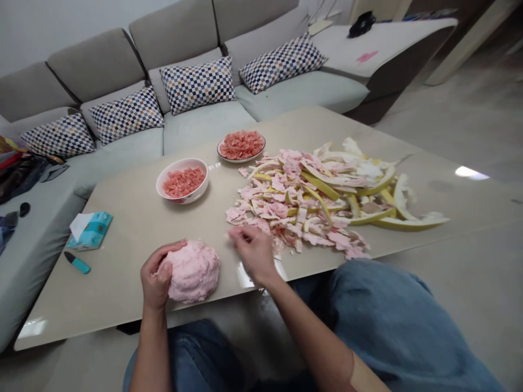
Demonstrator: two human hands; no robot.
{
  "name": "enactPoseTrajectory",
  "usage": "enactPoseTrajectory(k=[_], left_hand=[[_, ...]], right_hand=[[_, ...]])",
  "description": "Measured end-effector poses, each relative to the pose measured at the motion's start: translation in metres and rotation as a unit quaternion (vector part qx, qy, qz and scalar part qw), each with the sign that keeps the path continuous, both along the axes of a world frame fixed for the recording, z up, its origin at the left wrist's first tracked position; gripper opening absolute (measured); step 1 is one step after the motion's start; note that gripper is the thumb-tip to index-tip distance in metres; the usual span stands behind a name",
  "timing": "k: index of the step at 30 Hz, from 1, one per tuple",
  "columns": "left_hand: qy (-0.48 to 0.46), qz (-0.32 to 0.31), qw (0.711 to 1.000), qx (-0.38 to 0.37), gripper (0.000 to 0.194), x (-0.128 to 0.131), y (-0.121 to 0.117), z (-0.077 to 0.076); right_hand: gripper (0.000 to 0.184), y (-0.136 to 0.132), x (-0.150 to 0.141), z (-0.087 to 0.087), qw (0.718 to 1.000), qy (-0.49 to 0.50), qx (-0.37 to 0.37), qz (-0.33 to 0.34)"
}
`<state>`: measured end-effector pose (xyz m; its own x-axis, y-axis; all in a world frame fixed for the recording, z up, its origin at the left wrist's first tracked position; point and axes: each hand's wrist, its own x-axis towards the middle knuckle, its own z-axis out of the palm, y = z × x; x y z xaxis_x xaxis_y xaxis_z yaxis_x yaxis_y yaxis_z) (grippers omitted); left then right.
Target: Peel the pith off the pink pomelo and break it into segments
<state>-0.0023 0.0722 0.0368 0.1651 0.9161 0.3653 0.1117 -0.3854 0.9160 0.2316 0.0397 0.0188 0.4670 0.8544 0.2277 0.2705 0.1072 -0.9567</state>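
Observation:
A peeled pomelo (193, 271) with pale pink pith all round it rests on the table near the front edge. My left hand (160, 272) grips it from the left, thumb in front and fingers over the top. My right hand (255, 253) is apart from the fruit, to its right, with the fingers curled in a pinch; whatever may be between them is hidden. Just beyond that hand spreads a heap of pomelo peel (322, 190), yellow-green rind strips mixed with white and pink pith scraps.
A white bowl (199, 190) and a dark-rimmed plate (241, 159) hold pink pomelo pulp toward the back of the glossy table (126, 261). At the left lie a blue tissue pack (93, 231) and a teal-handled knife (77, 262). A grey sofa (175, 32) stands behind.

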Motion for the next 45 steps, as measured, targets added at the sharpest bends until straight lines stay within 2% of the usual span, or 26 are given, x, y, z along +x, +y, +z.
enactPoseTrajectory(k=[1, 3, 5, 7, 9, 11, 13, 16, 18, 20, 23, 27, 33, 40, 45], left_hand=[[-0.006, -0.003, 1.000, 0.002, 0.034, -0.001, 0.000, 0.000], [-0.014, -0.011, 1.000, 0.007, 0.033, -0.001, 0.001, -0.001], [-0.008, -0.021, 1.000, 0.009, 0.033, -0.001, 0.002, -0.001], [0.004, -0.028, 1.000, 0.010, 0.032, 0.000, 0.002, -0.001], [0.009, -0.030, 0.999, 0.013, 0.031, 0.001, 0.002, 0.000], [0.010, -0.027, 0.999, 0.019, 0.031, 0.002, 0.002, 0.000], [0.016, -0.020, 0.999, 0.023, 0.033, 0.002, 0.002, 0.000], [0.056, 0.007, 0.998, 0.035, 0.038, 0.001, 0.000, 0.002], [0.111, 0.036, 0.993, 0.033, 0.040, 0.001, -0.003, 0.006], [0.164, 0.069, 0.984, 0.010, 0.039, 0.001, -0.009, 0.010], [0.194, 0.108, 0.975, -0.031, 0.039, 0.004, -0.019, 0.015], [0.187, 0.130, 0.973, -0.025, 0.038, 0.010, -0.027, 0.015], [0.152, 0.137, 0.979, -0.010, 0.034, 0.015, -0.019, 0.010], [0.113, 0.140, 0.984, 0.002, 0.034, 0.013, -0.017, 0.003], [0.105, 0.131, 0.986, 0.010, 0.037, 0.007, -0.019, 0.000]], right_hand=[[0.017, 0.001, 0.012, 0.002, 0.998, -0.017, 0.012, -0.056], [0.016, 0.003, 0.037, 0.009, 0.989, -0.085, 0.048, -0.115], [0.022, 0.003, 0.056, 0.018, 0.976, -0.171, 0.080, -0.108], [0.034, 0.002, 0.063, 0.025, 0.959, -0.254, 0.089, -0.085], [0.042, -0.002, 0.056, 0.027, 0.944, -0.311, 0.082, -0.072], [0.041, -0.007, 0.041, 0.026, 0.942, -0.323, 0.075, -0.056], [0.034, -0.014, 0.021, 0.022, 0.955, -0.291, 0.059, 0.011], [0.023, -0.021, -0.002, 0.017, 0.962, -0.207, -0.018, 0.177], [0.021, -0.020, -0.009, 0.017, 0.958, -0.166, -0.075, 0.223], [0.019, -0.017, -0.010, 0.018, 0.956, -0.144, -0.110, 0.231], [0.018, -0.010, -0.008, 0.022, 0.949, -0.111, -0.148, 0.254], [0.016, 0.000, -0.007, 0.027, 0.940, -0.110, -0.179, 0.269], [0.011, 0.012, -0.013, 0.024, 0.939, -0.146, -0.191, 0.246], [0.009, 0.007, -0.009, 0.014, 0.947, 0.018, -0.221, 0.232], [0.019, 0.001, -0.006, 0.007, 0.914, 0.112, -0.258, 0.293]])
